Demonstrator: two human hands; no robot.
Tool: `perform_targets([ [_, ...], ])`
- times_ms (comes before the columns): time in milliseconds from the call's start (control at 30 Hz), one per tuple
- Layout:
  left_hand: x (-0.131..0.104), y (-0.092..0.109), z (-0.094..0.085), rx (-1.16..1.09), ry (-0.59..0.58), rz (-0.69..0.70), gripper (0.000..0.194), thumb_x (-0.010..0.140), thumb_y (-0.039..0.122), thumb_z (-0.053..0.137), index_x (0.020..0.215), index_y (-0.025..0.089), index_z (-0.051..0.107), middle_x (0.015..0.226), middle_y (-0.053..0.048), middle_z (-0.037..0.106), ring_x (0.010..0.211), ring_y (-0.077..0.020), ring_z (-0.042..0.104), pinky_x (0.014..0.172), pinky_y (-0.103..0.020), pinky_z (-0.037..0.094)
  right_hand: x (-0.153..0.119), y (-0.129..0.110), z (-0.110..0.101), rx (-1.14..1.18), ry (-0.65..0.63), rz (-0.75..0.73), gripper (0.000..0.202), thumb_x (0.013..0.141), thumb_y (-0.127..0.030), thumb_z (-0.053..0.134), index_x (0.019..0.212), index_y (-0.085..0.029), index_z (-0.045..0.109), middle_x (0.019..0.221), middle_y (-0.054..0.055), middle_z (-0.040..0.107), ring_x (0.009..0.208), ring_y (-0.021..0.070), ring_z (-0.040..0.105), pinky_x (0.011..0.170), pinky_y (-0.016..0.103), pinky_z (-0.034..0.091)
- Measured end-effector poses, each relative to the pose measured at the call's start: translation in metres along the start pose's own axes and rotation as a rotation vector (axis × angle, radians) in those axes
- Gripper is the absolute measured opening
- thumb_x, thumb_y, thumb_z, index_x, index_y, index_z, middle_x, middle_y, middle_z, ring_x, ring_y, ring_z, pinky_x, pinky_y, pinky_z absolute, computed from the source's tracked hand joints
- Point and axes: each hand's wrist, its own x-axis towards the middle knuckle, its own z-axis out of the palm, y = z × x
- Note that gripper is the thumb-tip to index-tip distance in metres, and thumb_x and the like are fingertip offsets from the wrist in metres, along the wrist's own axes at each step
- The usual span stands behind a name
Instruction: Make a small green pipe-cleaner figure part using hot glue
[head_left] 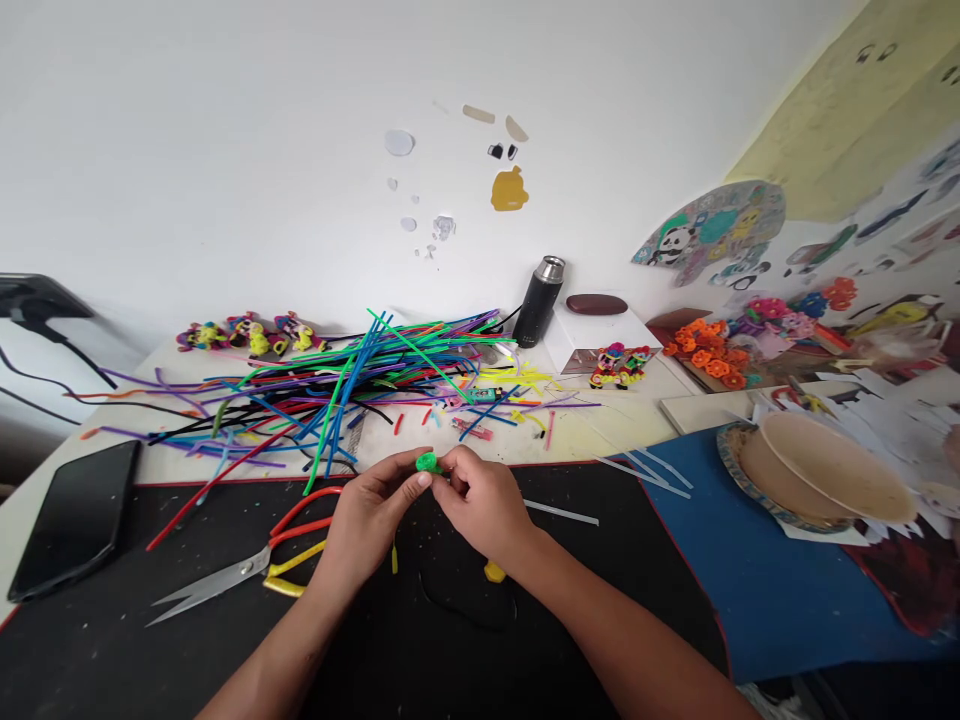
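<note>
Pinching small green coil (429, 463) between fingertips of left hand (384, 505) and right hand (474, 492), above near side of black mat (390, 640); scissors (247, 568) close left, bare mat nearer.

Scissors (250, 569) close beside left hand (375, 510)

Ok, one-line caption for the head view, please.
Two bare hands pinch a small green piece above a black mat, scissors and colorful pipe cleaners nearby.
</note>
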Motion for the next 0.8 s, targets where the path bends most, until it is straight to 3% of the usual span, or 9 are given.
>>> perform_targets([
  [133, 0.0, -0.005, -0.003, 0.067, -0.045, 0.034, 0.057, 0.082, 0.054, 0.082, 0.129, 0.023, 0.078, 0.118, -0.011, 0.084, 0.116, -0.0336, 0.077, 0.103, -0.048, 0.06, 0.001, 0.001, -0.005, 0.116, -0.01, 0.033, 0.01, 0.096, -0.031, 0.069, 0.091, -0.022, 0.068, 0.057, -0.007, 0.058, 0.05, 0.0124, 0.052, 0.055, 0.023, 0.034],
  [233, -0.002, -0.005, -0.003, 0.148, -0.02, 0.085, 0.049, 0.085, 0.05, 0.079, 0.127, 0.024, 0.078, 0.116, -0.01, 0.084, 0.115, -0.0326, 0.077, 0.102, -0.046, 0.061, 0.0, 0.0, -0.008, 0.158, -0.029, 0.04, 0.012, 0.097, -0.032, 0.068, 0.092, -0.021, 0.069, 0.058, -0.007, 0.058, 0.052, 0.0122, 0.052, 0.056, 0.023, 0.035],
  [400, -0.004, -0.002, -0.002, 0.209, 0.009, 0.167, 0.053, 0.089, 0.045, 0.075, 0.139, 0.027, 0.071, 0.117, -0.007, 0.084, 0.108, -0.0277, 0.078, 0.099, -0.042, 0.061, 0.0, -0.003, -0.011, 0.151, -0.058, 0.063, 0.014, 0.099, -0.034, 0.067, 0.093, -0.021, 0.071, 0.06, -0.005, 0.061, 0.054, 0.0129, 0.054, 0.055, 0.023, 0.035],
  [667, -0.002, -0.005, -0.006, 0.34, -0.018, 0.307, 0.039, 0.094, 0.044, 0.072, 0.128, 0.028, 0.078, 0.126, -0.009, 0.082, 0.119, -0.0303, 0.076, 0.106, -0.044, 0.058, -0.001, -0.002, -0.014, 0.185, -0.077, 0.089, 0.012, 0.097, -0.032, 0.068, 0.093, -0.021, 0.071, 0.061, -0.005, 0.06, 0.055, 0.0133, 0.054, 0.054, 0.023, 0.035],
  [800, 0.0, -0.005, -0.01, 0.238, -0.055, 0.233, 0.039, 0.095, 0.045, 0.07, 0.129, 0.027, 0.077, 0.128, -0.009, 0.081, 0.122, -0.0306, 0.074, 0.108, -0.045, 0.058, -0.001, -0.002, -0.015, 0.275, -0.092, 0.114, 0.015, 0.097, -0.034, 0.066, 0.093, -0.021, 0.071, 0.061, -0.006, 0.057, 0.054, 0.013, 0.051, 0.054, 0.023, 0.035],
])
